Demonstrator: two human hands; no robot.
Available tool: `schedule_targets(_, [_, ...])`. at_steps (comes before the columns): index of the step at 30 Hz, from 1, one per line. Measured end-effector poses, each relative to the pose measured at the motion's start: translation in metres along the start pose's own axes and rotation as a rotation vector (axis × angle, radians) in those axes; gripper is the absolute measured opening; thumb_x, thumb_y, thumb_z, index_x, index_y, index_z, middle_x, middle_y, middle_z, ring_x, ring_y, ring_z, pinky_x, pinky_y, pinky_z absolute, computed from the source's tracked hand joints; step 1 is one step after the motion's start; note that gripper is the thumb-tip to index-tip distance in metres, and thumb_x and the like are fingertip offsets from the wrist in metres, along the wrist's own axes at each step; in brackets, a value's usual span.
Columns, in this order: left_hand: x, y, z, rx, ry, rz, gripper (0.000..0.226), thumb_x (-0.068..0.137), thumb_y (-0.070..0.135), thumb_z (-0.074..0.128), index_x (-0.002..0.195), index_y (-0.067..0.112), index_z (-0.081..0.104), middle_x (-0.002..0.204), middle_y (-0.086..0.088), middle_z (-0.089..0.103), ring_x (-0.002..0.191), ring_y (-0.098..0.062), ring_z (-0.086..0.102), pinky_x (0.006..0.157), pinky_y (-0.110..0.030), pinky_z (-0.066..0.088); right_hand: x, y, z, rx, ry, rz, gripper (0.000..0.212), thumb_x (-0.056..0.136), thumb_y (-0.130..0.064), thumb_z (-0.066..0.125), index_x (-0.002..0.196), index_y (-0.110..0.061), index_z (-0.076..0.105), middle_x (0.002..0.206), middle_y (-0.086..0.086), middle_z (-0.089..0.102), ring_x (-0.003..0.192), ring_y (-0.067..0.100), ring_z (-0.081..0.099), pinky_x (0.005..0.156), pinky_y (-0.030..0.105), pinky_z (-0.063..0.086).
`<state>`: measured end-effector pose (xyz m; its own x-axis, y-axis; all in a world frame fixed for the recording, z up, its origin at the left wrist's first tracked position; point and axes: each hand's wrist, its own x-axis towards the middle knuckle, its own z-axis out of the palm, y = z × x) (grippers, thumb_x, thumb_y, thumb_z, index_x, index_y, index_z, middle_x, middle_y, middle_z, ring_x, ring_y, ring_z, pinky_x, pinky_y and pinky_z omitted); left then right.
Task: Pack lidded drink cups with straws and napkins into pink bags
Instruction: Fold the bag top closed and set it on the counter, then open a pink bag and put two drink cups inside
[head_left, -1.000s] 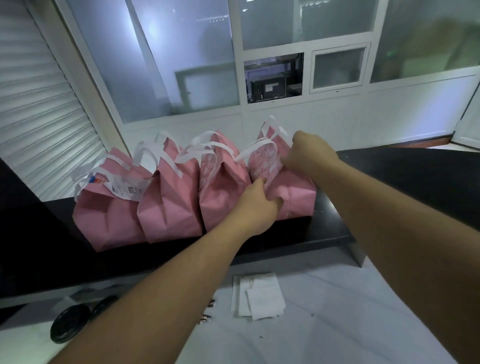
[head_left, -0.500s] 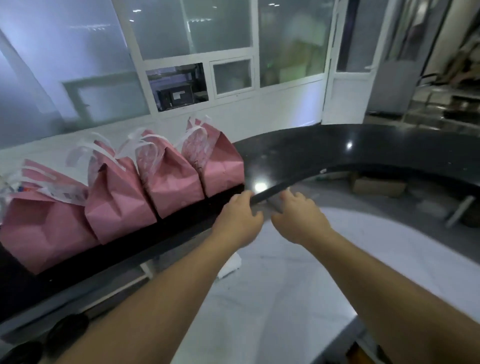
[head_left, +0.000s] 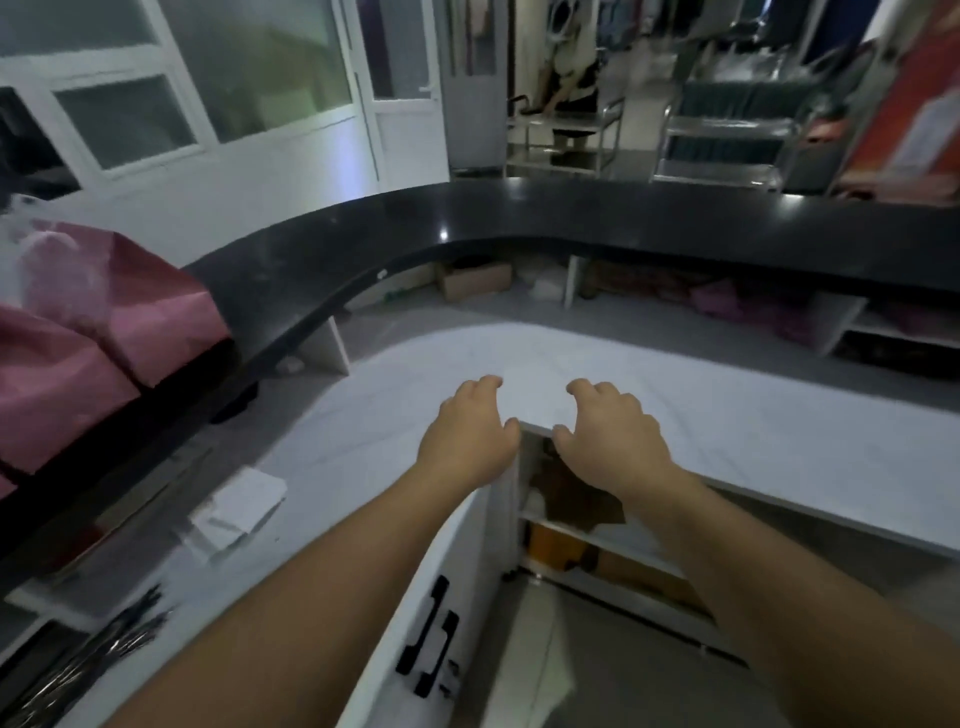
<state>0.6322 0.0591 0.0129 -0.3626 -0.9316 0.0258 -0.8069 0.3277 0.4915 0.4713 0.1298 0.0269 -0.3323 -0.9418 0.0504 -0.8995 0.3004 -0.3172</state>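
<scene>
Item: left hand (head_left: 470, 434). I am holding it over the corner of the white counter (head_left: 753, 415), fingers loosely curled, gripping nothing.

Item: right hand (head_left: 608, 431). I am holding it just beside the left, at its 3 o'clock, fingers likewise relaxed and empty. Both hands are free, in my judgement because the bags at the far left are finished with for now.

Item: pink bags (head_left: 98, 338). They are standing at 9 o'clock from my hands, well apart, in a row on the black curved counter (head_left: 519, 218), likely parked there to keep the white work surface free. Only two are showing; their tops are blurred.

Item: slips of white paper (head_left: 236, 512). They are lying at 8 o'clock on the white counter, near the black ledge; napkins or receipts, I cannot tell.

Item: open cupboard (head_left: 566, 525). It is showing below my hands at 6 o'clock, shelves holding brown and orange things, too dim to name.

No cups or straws are showing; fetching more stock looks like the next step.
</scene>
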Motion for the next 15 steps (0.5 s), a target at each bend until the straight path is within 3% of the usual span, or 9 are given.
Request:
schedule_targets(10, [-0.008,0.203,0.113,-0.03,-0.108,0.247,0.063,0.098,0.041,0.058,0.155,0.028,0.037,0.157,0.001,0.045,0.137,-0.024,0.05,0.105,-0.041,0.049,-0.057,0.211,-0.069,-0.044,0.107,0.283,0.054,0.096,-0.046,0.052,0.144,-0.024,0.042,0.135,0.005,0.055,0.115,0.029,0.053,0.081,0.042,0.044])
schedule_targets(15, [-0.022,0.32,0.18,-0.045,-0.202,0.349,0.063,0.099,0.039,0.055,0.157,0.025,0.035,0.159,0.001,0.042,0.139,-0.024,0.047,0.107,-0.043,0.047,-0.095,0.334,-0.109,-0.042,0.15,0.417,0.051,0.095,-0.047,0.052,0.14,-0.024,0.044,0.132,0.004,0.056,0.115,0.03,0.053,0.085,0.045,0.045])
